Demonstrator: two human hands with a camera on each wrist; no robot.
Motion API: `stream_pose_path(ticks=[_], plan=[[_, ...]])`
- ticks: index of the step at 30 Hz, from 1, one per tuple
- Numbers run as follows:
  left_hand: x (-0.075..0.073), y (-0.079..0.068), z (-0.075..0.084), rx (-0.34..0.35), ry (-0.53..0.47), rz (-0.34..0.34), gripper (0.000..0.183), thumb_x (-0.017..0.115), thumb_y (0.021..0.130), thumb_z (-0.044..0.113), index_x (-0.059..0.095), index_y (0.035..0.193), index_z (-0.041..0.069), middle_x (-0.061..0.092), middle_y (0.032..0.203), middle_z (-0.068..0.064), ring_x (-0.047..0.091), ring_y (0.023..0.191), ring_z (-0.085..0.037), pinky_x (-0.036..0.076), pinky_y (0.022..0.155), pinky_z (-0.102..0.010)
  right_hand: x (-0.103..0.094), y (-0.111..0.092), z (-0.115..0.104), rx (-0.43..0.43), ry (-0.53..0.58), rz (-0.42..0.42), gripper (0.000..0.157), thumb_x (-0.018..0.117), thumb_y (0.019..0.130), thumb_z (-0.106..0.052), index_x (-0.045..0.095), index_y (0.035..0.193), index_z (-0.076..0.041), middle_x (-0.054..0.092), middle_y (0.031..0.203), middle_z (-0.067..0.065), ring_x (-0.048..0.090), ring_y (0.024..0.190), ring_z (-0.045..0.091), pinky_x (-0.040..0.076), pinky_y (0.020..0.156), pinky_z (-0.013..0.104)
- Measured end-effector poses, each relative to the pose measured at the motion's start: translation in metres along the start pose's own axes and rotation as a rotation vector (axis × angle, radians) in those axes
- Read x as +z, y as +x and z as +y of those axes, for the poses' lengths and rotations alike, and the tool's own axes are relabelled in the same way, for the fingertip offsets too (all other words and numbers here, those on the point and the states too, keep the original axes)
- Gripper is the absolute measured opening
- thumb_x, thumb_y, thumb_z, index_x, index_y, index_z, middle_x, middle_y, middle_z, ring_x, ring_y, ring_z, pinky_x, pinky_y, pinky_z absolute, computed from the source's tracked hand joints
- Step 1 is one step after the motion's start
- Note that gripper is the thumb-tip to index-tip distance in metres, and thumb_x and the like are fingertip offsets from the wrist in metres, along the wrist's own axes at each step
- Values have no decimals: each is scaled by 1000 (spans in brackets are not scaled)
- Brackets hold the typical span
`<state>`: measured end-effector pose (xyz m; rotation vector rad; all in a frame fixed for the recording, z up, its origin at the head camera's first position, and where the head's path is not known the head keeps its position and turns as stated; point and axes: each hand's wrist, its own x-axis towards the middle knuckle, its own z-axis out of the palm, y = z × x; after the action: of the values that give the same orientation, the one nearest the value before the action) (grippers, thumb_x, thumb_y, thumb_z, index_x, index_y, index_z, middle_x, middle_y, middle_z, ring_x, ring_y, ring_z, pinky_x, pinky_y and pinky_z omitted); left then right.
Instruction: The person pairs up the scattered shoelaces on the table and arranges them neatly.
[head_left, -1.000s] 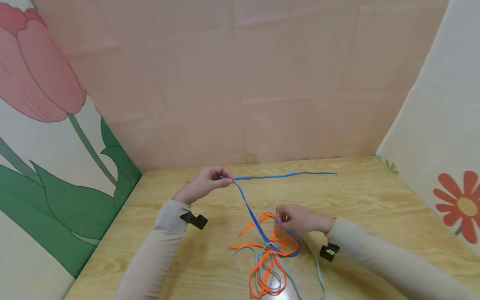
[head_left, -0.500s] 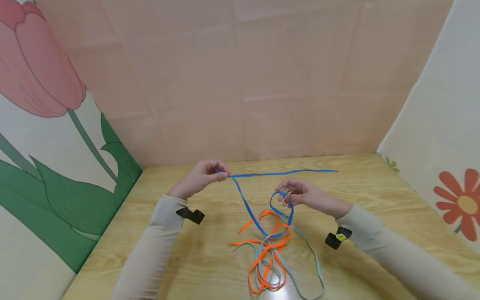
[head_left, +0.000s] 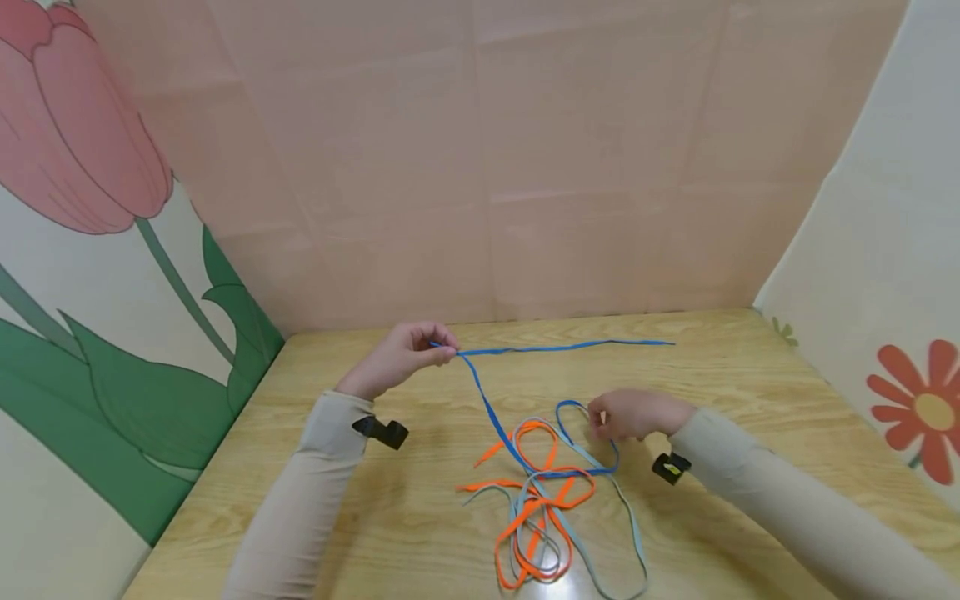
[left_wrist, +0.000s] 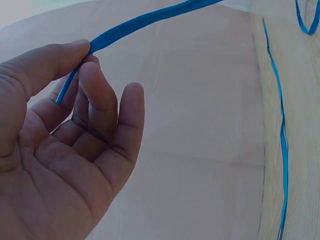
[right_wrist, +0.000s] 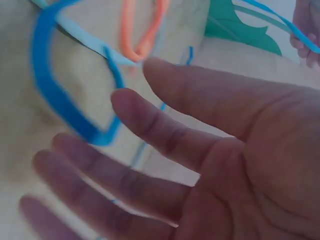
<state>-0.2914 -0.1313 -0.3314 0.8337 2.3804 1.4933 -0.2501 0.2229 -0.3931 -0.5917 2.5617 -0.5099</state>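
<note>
Between thumb and index finger, my left hand [head_left: 408, 358] pinches one end of a blue shoelace [head_left: 487, 406]; the short tip pokes out below the thumb in the left wrist view. From there the lace slopes down into a pile with an orange shoelace [head_left: 480, 487] and a pale grey-blue shoelace [head_left: 635, 533]. My right hand [head_left: 641, 414] is over the right side of the pile, beside a loop of the blue lace. In the right wrist view its fingers [right_wrist: 160, 125] are spread, and the blurred loop lies against or just behind the fingertips.
Another blue shoelace [head_left: 570, 345] lies stretched nearly straight along the back of the wooden table [head_left: 720, 375]. A pinkish backdrop [head_left: 480, 167] rises behind it. Printed flower panels stand at the left and right.
My right hand lifted a loop of the blue shoelace out of the pile, then came down and to the right, with the loop now lower. My left hand shifted slightly up and left, then stayed still.
</note>
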Motion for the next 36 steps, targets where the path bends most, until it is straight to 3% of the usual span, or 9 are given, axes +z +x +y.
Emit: stream_pose_path(ticks=[3,8,12,17,21,27,30,33,36], plan=[[1,0,-1,1,-5,2,14,62,95,12,65,103,1,63,102,-12,59,91,-23,51,84,-32,-7,5,-1,-30,-107,62,13,64,92,-18,57,82,-13,52,69,-3,44,56,10,36,51,24],[3,0,-3,5,-4,-5,14,63,95,12,65,103,1,64,100,-9,59,91,-22,50,83,-31,-9,29,0,-243,-274,209,13,70,87,-5,61,88,-14,63,90,1,61,83,21,51,71,33],[4,0,-2,7,-3,-13,14,62,95,12,65,102,1,63,97,-5,60,90,-22,50,83,-31,1,51,6,-415,-311,128,25,71,81,5,66,90,-17,61,97,0,59,91,20,50,79,33],[4,1,-3,7,-2,-16,15,62,95,13,65,104,1,64,97,-5,60,92,-24,50,84,-32,12,66,16,-474,-392,104,28,74,73,7,66,79,-19,57,84,-3,47,77,10,44,68,26],[2,1,-4,9,2,-11,17,61,95,13,65,105,0,64,98,-5,60,90,-20,51,85,-33,12,68,25,-457,-377,122,24,76,75,1,65,76,-20,58,80,-8,49,76,5,45,69,25],[-4,-1,-2,14,-20,8,20,62,95,12,63,108,-4,64,97,-3,60,89,-17,50,84,-30,-12,52,33,-386,25,122,4,64,93,-13,61,92,-14,64,89,-1,59,83,14,49,71,29],[-6,-3,1,21,-34,13,24,62,95,13,62,109,-7,63,96,-4,59,88,-16,50,83,-29,-29,41,41,-308,139,166,6,60,97,-18,58,98,-14,62,94,5,59,85,21,49,70,34],[-8,-4,1,20,-38,12,23,63,95,13,62,108,-5,63,96,-4,59,87,-16,50,83,-29,-40,31,52,-205,144,165,6,59,97,-15,56,100,-10,61,93,7,60,82,22,50,71,38],[-7,-4,0,14,-31,8,19,63,95,13,64,106,-1,63,97,-4,60,88,-17,50,83,-30,-39,25,60,-91,72,85,5,60,92,-6,57,97,-5,60,84,5,59,73,18,48,64,33]])
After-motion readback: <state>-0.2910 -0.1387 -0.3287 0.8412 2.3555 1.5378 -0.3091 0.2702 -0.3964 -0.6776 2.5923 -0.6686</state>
